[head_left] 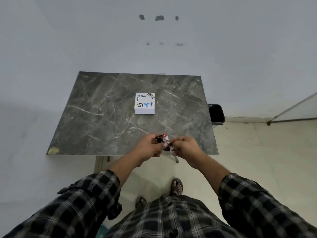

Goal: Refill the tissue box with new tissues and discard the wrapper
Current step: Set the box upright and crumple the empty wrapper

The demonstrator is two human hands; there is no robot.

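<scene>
A white tissue box (144, 103) covered with stickers stands closed near the middle of the dark marble table (96, 107). Above the table's front edge, my left hand (147, 148) and my right hand (185, 148) together grip a small crumpled wrapper (163, 138), black, red and white. Both hands pinch it from opposite sides, and fingers hide much of it. I cannot tell whether any tissues are inside it.
A black bin (216, 114) stands on the floor just past the table's right edge. A white wall runs behind and to the left of the table. Pale floor tiles lie to the right, and my sandalled feet are below the table's front edge.
</scene>
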